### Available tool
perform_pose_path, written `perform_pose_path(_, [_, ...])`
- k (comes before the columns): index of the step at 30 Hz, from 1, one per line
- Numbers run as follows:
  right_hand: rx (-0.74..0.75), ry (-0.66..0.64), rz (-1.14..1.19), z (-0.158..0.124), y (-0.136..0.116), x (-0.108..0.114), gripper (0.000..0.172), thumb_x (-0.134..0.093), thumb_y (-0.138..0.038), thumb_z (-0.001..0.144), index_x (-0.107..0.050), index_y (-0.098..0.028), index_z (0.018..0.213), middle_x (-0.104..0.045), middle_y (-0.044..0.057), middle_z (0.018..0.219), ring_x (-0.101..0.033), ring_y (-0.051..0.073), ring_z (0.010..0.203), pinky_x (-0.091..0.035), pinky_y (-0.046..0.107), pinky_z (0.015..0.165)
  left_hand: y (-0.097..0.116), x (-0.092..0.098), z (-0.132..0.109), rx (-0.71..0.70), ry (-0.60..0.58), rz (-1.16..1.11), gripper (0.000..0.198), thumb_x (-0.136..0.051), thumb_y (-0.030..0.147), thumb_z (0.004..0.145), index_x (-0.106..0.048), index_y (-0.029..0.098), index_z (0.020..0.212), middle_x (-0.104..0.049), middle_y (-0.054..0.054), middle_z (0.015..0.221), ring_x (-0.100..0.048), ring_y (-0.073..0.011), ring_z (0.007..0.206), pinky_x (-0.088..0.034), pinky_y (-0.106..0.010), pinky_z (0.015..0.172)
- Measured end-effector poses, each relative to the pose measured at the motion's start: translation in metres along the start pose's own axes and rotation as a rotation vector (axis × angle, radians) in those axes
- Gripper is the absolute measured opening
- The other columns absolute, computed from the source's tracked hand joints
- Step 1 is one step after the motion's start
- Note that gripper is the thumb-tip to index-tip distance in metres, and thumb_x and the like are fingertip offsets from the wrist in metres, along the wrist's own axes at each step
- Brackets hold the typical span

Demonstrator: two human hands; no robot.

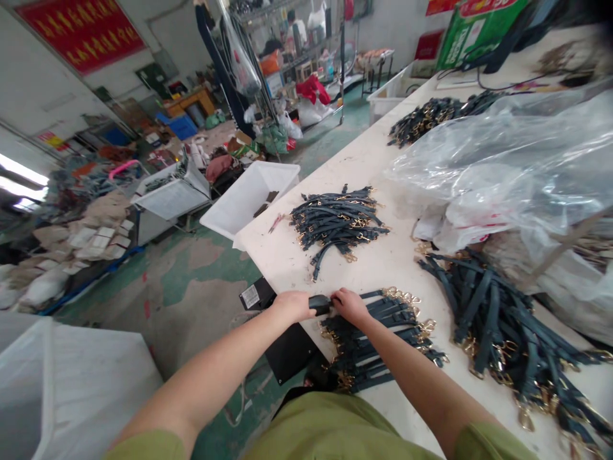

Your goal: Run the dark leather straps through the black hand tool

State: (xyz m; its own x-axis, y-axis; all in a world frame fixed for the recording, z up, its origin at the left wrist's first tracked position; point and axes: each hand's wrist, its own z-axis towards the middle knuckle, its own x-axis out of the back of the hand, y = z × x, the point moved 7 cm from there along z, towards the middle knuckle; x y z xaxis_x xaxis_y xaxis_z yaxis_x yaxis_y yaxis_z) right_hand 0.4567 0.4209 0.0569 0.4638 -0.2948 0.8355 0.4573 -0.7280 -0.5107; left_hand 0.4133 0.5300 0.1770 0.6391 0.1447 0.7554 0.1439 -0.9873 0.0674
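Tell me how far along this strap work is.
Looks done: aligned stack of straps under the hands. In hand: left hand and right hand both grip one strap at the table edge. Apparently left: loose heap on the right, another pile farther back.

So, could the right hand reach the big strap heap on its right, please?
Probably yes: only a low strap pile and bare table lie between the right hand and that heap, though it holds a strap.
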Motion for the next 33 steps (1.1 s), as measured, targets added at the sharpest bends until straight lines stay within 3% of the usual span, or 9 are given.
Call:
perform_pose_path(6, [-0.004,0.008,-0.006,-0.001,0.000,0.003,0.025,-0.038,-0.028,0.081,-0.058,-0.023,0.095,-0.055,0.003,0.091,-0.050,0.013,0.085,-0.032,0.021,0.073,-0.007,-0.005,-0.002,-0.019,0.055,0.064,0.043,-0.045,0.051,0.067,-0.058,0.022,0.097,-0.063,-0.008,0.092,-0.057,-0.0248,0.084,-0.042,-0.033,0.069])
perform_pose_path(10, [0.000,0.011,0.019,0.000,0.000,0.001,0.026,-0.036,-0.031,0.082,-0.059,-0.023,0.091,-0.054,0.003,0.089,-0.049,0.013,0.084,-0.031,0.021,0.072,-0.046,-0.002,-0.018,0.031,0.127,0.021,0.042,-0.040,0.052,0.071,-0.055,0.028,0.101,-0.063,-0.004,0.094,-0.058,-0.0224,0.084,-0.043,-0.029,0.066])
perform_pose_path(13, [-0.007,0.016,0.021,0.002,0.002,-0.001,0.027,-0.035,-0.032,0.082,-0.059,-0.022,0.091,-0.054,0.004,0.089,-0.049,0.013,0.084,-0.030,0.022,0.073,-0.070,-0.009,-0.032,0.064,0.111,0.021,0.041,-0.040,0.052,0.071,-0.054,0.029,0.102,-0.063,-0.003,0.093,-0.058,-0.0206,0.083,-0.042,-0.026,0.064])
perform_pose_path(20, [0.000,-0.013,-0.013,0.002,0.000,-0.003,0.027,-0.035,-0.031,0.083,-0.058,-0.023,0.094,-0.054,0.003,0.090,-0.050,0.013,0.085,-0.030,0.021,0.074,-0.058,-0.035,-0.029,0.020,0.133,-0.040,0.044,-0.039,0.053,0.072,-0.051,0.030,0.107,-0.063,-0.002,0.096,-0.058,-0.0202,0.083,-0.041,-0.026,0.064])
perform_pose_path(29, [-0.009,-0.014,-0.067,0.004,-0.008,0.003,0.026,-0.035,-0.030,0.083,-0.058,-0.021,0.093,-0.054,0.004,0.089,-0.050,0.013,0.083,-0.031,0.021,0.072,-0.054,-0.034,-0.023,0.012,0.171,-0.100,0.044,-0.039,0.053,0.071,-0.053,0.028,0.105,-0.064,-0.003,0.094,-0.059,-0.0206,0.084,-0.042,-0.026,0.065])
perform_pose_path(33, [0.008,-0.060,-0.173,-0.004,0.000,0.009,0.023,-0.038,-0.029,0.081,-0.058,-0.019,0.086,-0.056,0.006,0.085,-0.051,0.014,0.080,-0.031,0.023,0.068,-0.071,-0.022,-0.033,0.056,0.204,-0.187,0.045,-0.040,0.052,0.072,-0.051,0.028,0.108,-0.063,-0.003,0.097,-0.058,-0.0198,0.085,-0.041,-0.025,0.067])
